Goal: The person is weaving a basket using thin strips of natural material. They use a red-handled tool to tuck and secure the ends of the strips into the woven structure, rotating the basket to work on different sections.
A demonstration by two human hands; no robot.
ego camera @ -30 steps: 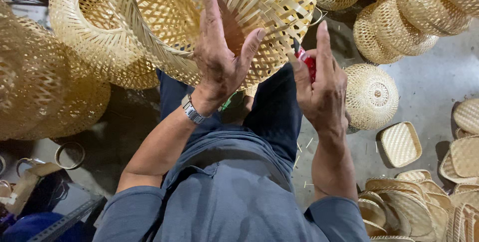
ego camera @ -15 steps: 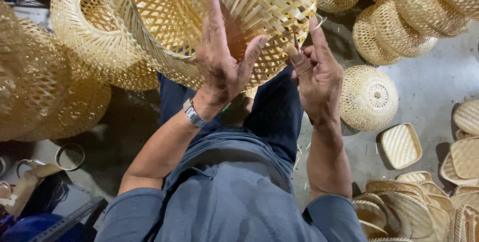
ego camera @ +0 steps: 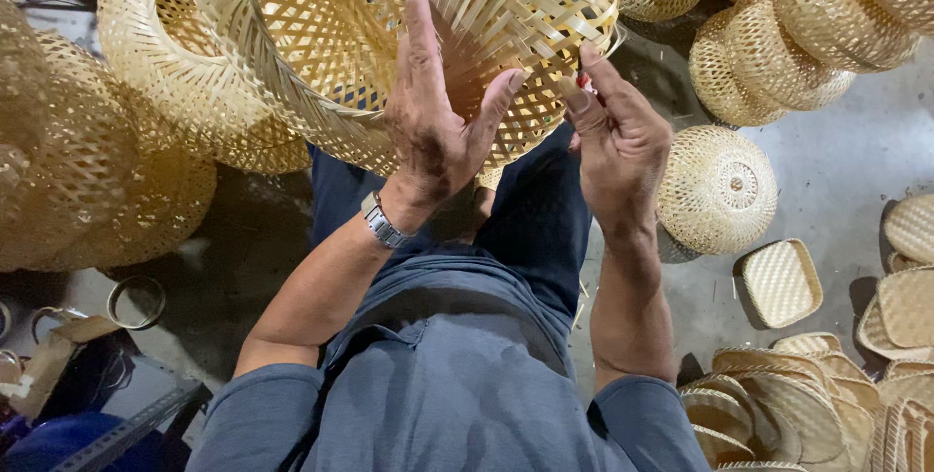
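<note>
- Your left hand (ego camera: 433, 131) is flat against the underside of the woven bamboo basket (ego camera: 486, 15) you're holding up in front of you, fingers spread up over the weave and thumb hooked across, so it's bracing the basket rather than clenching anything.
- Your right hand (ego camera: 618, 141) is curled at the basket's lower right edge, fingertips on the strips there, with a small red tool (ego camera: 587, 88) peeking out behind the fingers. Can't tell how firmly you've got it.
- The basket sits above your lap, open side turned away to the upper left, loose strip ends fanning out near your left palm.
- A wristwatch (ego camera: 382, 221) is on your left wrist.
- A round woven dome (ego camera: 718, 190) sits on the floor just right of your right wrist.
- More finished baskets (ego camera: 156, 73) hang or pile up on the left, and flat woven trays (ego camera: 778, 282) are stacked lower right.
</note>
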